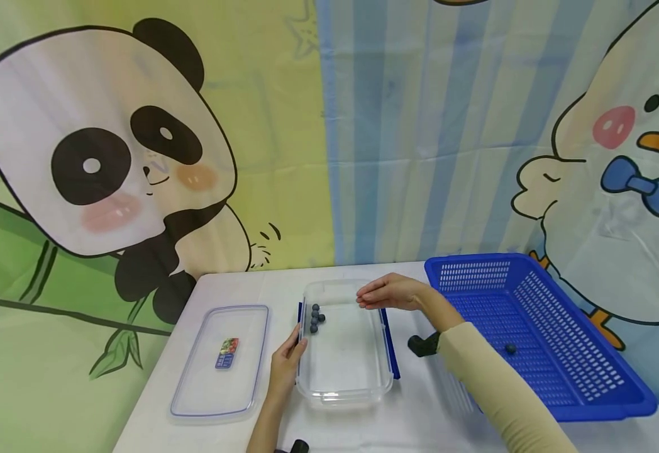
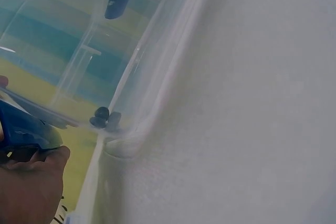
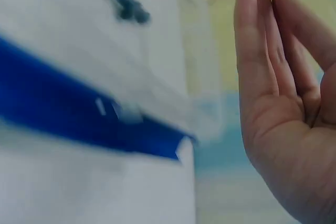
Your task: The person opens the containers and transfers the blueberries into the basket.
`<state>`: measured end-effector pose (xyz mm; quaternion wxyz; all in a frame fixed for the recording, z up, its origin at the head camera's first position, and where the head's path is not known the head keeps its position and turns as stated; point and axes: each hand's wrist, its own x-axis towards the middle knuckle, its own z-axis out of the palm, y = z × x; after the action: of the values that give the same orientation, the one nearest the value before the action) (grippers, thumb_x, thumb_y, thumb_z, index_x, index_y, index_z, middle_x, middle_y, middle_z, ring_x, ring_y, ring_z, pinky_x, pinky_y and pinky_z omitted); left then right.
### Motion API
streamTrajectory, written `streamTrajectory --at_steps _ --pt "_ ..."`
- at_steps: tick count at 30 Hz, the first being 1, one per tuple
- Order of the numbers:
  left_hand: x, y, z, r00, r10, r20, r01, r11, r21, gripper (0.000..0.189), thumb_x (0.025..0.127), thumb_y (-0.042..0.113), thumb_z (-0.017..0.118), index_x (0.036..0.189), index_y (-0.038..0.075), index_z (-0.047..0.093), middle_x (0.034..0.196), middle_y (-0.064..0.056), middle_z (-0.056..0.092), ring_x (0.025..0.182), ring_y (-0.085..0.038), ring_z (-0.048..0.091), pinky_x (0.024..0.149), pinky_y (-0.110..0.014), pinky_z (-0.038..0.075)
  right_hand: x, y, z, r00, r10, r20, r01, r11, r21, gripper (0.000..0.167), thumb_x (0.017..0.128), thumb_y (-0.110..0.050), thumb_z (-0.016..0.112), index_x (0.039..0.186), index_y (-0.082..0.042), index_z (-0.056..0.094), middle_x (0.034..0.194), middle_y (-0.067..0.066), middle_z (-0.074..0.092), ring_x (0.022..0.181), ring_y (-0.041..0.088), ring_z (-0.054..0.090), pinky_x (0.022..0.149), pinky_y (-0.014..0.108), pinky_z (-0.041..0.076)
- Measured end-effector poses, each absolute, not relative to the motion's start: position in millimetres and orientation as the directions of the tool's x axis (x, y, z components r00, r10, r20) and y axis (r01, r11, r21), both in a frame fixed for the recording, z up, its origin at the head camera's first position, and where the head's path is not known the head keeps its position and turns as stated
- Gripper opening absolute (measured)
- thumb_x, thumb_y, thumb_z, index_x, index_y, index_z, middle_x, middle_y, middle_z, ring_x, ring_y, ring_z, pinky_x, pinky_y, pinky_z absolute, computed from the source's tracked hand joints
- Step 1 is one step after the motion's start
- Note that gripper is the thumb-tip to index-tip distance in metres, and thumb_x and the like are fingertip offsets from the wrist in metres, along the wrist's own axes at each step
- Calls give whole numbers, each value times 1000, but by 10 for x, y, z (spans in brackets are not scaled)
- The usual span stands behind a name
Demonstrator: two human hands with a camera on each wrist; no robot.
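A clear plastic food container stands without its lid at the middle of the table, its blue side clips folded out. Several blueberries lie bunched along its left wall; the left wrist view has some blueberries near a corner. My left hand grips the container's left side by the clip, thumb at the rim. Over the far right part of the container hovers my right hand, fingers straight and together. In the right wrist view, that right hand holds nothing.
Left of the container lies its clear lid with a small printed label. A blue slotted basket stands at the right with one blueberry in it. Behind the white table hangs a cartoon-printed curtain.
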<state>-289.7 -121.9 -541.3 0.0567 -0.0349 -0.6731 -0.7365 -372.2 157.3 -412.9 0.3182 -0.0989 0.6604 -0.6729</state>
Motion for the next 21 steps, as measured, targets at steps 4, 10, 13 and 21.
streamTrajectory --at_steps 4,10,13,21 --pt "-2900 -1218 -5413 -990 -40 136 139 -74 988 47 91 12 58 133 -3 42 140 -12 39 130 -25 33 100 -18 32 -3714 1074 -4312 -799 -507 -324 342 61 -938 30 87 3 58 115 13 57 104 21 65 92 25 65 89 40 49" --pt "-2898 -1212 -5412 -988 -29 152 154 -92 984 47 92 11 57 134 -3 41 140 -15 37 129 -27 33 100 -19 32 -3688 580 -4605 -844 -401 -356 368 49 -928 26 84 3 62 109 11 62 101 21 66 90 27 66 84 38 52" --pt "-2893 -1208 -5407 -987 -25 159 161 -77 984 48 92 14 57 134 -3 41 140 -15 37 129 -27 34 100 -20 32 -3698 487 -4732 -861 -353 -367 366 70 -928 21 82 6 64 103 12 64 92 19 68 85 27 67 81 37 54" --pt "-2898 -1210 -5409 -985 -27 169 170 -58 984 47 92 12 57 134 -4 41 140 -16 38 129 -28 33 101 -21 31 -3766 417 -4940 -886 -264 -380 373 77 -925 20 79 14 62 99 15 64 89 22 67 81 27 67 79 38 55"
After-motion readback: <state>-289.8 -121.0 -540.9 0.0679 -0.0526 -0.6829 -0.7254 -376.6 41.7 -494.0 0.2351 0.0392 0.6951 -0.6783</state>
